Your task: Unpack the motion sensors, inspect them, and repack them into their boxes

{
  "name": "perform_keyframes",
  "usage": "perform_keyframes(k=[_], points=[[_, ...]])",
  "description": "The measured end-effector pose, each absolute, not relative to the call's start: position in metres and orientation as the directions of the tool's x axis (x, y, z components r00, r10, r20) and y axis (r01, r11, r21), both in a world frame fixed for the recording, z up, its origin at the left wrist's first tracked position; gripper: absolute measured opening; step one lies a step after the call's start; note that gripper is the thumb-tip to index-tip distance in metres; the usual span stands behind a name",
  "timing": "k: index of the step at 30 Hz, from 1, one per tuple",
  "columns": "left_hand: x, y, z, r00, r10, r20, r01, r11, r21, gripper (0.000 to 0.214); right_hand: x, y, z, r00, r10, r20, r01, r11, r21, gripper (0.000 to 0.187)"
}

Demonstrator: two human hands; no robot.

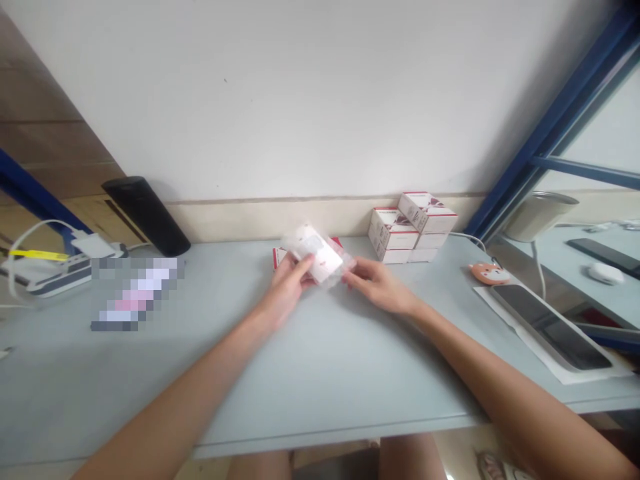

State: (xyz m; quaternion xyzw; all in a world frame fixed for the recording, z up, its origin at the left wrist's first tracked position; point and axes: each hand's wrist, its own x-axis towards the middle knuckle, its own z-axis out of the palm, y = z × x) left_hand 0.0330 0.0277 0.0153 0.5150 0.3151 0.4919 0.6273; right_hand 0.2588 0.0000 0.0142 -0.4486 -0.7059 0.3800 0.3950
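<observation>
Above the middle of the desk I hold a white rectangular item in a clear plastic bag (320,255), tilted and slightly blurred. My left hand (289,283) is closed on its left side, the thumb lying across the white face. At the lower right, the fingers of my right hand (375,283) pinch the edge of the clear plastic. Partly hidden behind the bag is a red and white box (278,256) on the desk. To the right, against the wall, stand several small white boxes with red edges (415,230), stacked two high.
On the left of the grey desk (310,373) are a black cylinder (147,217), a power strip (65,273) with cables and a pixelated object (137,293). A dark device (550,323) on white paper and an orange animal-shaped item (489,273) lie right, beside a blue-framed mirror (560,127).
</observation>
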Motion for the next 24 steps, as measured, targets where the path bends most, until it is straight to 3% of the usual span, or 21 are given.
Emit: perform_keyframes(k=[6, 8, 12, 18, 24], points=[[0.031, 0.023, 0.027, 0.414, 0.910, -0.004, -0.410, 0.190, 0.892, 0.041, 0.257, 0.001, 0.018, -0.165, 0.965, 0.206, 0.164, 0.233, -0.958, 0.031], [0.031, 0.024, 0.027, 0.395, 0.918, -0.013, -0.417, 0.192, 0.888, 0.042, 0.257, 0.001, 0.018, -0.153, 0.974, 0.167, 0.059, 0.178, -0.982, 0.031], [0.033, 0.024, 0.023, 0.369, 0.930, 0.000, -0.429, 0.170, 0.887, 0.049, 0.249, -0.003, 0.017, -0.230, 0.969, 0.088, -0.109, 0.065, -0.992, 0.054], [0.038, 0.022, 0.016, 0.400, 0.913, 0.077, -0.383, 0.090, 0.919, 0.055, 0.231, -0.005, 0.014, -0.016, 0.983, 0.180, -0.137, 0.176, -0.975, 0.051], [0.037, 0.026, 0.012, 0.251, 0.957, 0.148, -0.290, -0.072, 0.954, 0.115, 0.244, 0.001, 0.017, 0.162, 0.967, 0.196, -0.113, 0.216, -0.970, 0.035]])
